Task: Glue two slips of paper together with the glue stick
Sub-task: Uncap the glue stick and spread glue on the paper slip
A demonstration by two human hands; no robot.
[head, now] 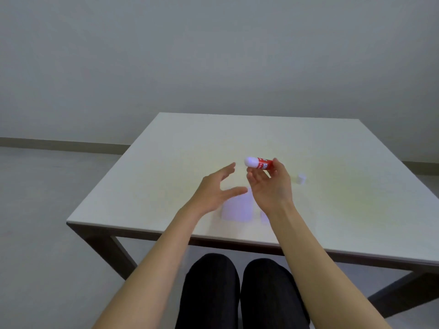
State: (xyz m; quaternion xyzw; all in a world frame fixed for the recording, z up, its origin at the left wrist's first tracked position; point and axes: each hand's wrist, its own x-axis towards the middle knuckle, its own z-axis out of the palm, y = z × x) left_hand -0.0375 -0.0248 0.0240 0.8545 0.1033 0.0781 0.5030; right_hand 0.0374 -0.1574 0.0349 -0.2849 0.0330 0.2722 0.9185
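Plain white table [332, 143], grey wall behind. My right hand [270, 186] pinches the glue stick [259, 163] above the table, my left hand [213, 188] spread wide and empty beside it. Cap [301, 178] looks off. Slips [236, 208] lie underneath; I'd pin one flat before swiping lightly.
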